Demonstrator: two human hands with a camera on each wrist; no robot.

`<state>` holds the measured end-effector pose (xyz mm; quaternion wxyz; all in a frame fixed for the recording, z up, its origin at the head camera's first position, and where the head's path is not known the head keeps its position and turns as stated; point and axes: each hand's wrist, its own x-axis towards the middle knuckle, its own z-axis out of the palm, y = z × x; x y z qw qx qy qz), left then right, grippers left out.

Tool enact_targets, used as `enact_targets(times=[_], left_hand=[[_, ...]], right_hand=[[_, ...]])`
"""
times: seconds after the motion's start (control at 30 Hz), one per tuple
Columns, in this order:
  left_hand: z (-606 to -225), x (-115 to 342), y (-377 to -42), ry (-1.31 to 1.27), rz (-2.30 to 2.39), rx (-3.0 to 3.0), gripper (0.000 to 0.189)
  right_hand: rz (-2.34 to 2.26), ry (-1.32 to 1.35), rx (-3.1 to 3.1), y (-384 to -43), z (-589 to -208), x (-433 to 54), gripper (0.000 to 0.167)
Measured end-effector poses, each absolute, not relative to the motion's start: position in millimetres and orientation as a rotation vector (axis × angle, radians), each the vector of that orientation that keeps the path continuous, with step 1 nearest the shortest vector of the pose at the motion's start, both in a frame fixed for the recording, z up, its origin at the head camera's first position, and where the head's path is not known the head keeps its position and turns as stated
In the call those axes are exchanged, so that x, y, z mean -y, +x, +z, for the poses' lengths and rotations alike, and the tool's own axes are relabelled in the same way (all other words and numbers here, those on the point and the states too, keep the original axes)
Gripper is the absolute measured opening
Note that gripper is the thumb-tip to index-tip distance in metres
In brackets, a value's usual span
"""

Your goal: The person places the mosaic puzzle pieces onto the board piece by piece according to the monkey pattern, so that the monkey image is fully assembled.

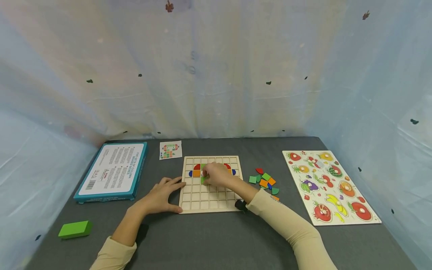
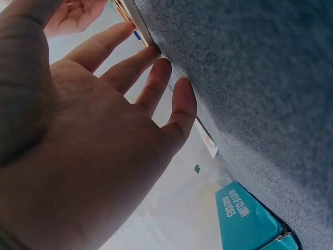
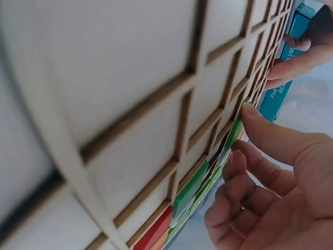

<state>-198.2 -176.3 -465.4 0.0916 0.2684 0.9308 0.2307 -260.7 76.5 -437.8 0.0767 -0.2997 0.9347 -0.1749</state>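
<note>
A wooden grid board (image 1: 199, 205) lies in the middle of the table. My left hand (image 1: 161, 195) rests with spread, extended fingers against its left edge, thumb at the near corner. Over the upper middle of the grid, my right hand (image 1: 217, 174) pinches a green tile (image 3: 234, 131) between thumb and index finger, low at the cells. Red, orange, blue and green pieces fill part of the upper rows, including an orange square (image 1: 196, 173) on the left and a red piece (image 1: 227, 165) on the right. The right hand covers the pieces between them.
Loose coloured pieces (image 1: 263, 182) lie right of the board. A small pattern card (image 1: 170, 150) sits behind it. To the left are a teal box (image 1: 111, 170) and a green block (image 1: 75, 229); a fruit puzzle board (image 1: 329, 185) lies at the right.
</note>
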Motion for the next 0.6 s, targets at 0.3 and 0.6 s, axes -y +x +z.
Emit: enact_targets(times=[0.3,0.6], left_hand=[[-464,176,-197,0.791,0.691,-2.759,0.094],[-461,175,-197,0.775,0.698,-2.75,0.094]], right_hand=[[-0.562,-0.765,-2.829,-263,-422,-110,0.023],[-0.525,-0.512,-2.859,-276,-417,-204,0.018]])
